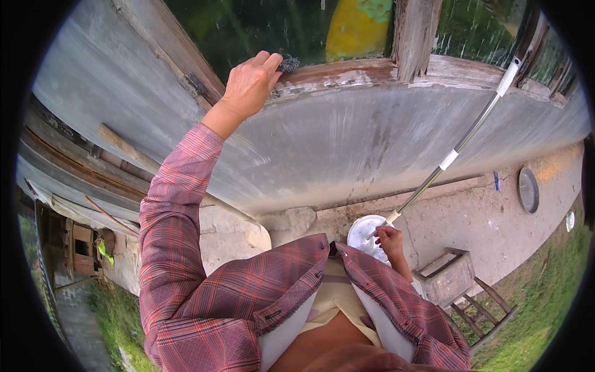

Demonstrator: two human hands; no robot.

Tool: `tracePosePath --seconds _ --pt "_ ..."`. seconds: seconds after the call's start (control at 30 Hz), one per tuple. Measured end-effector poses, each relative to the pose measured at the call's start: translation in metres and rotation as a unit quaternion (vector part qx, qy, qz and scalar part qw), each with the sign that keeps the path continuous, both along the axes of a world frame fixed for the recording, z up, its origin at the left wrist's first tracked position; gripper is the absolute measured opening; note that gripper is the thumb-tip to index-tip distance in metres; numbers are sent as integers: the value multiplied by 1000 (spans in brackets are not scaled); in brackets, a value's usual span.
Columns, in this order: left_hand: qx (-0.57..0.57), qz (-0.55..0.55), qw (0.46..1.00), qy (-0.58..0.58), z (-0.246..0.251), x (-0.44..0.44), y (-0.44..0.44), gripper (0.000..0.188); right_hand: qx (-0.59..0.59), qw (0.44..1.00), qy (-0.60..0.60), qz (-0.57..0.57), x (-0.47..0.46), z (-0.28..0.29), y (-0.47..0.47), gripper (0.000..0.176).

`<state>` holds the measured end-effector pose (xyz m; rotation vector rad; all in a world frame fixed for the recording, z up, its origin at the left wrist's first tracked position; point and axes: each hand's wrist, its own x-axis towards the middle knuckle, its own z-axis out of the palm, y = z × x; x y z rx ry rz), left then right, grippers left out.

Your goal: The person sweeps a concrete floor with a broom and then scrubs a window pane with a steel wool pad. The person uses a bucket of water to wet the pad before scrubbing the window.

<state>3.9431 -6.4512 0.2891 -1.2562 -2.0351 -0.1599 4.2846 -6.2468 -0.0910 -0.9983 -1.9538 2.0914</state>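
Observation:
My left hand (253, 81) is raised at the top centre, its fingers closed on a grey metal scouring pad (289, 64) at the lower edge of a window pane (260, 28). The pad is beside the worn wooden window frame (344, 74). Low on the right, my right hand (390, 239) is by the bottom end of a telescopic pole (479, 114) that leans up against the window frame. Its fingers are curled, but whether they hold anything cannot be told. A white bucket (365, 230) stands just beneath that hand.
A grey wall (325, 139) runs under the window. A wooden chair (446, 279) stands at the lower right, and a round metal basin (528, 190) lies beyond it. On the left a wooden-handled tool (128, 146) leans by the wall. Grass (534, 316) borders the concrete.

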Motion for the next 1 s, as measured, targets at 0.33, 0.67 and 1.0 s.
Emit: tracePosePath --seconds 0.33,0.67,1.0 --pt "-95 -21 995 38 5 -10 29 7 0 1000 0 -15 -11 -5 -16 17" --pt "-58 -59 992 94 22 -12 55 11 13 999 -3 -41 -13 8 -28 16" --pt "47 -89 982 162 60 -12 82 11 91 995 -33 -15 16 -34 -31 18"
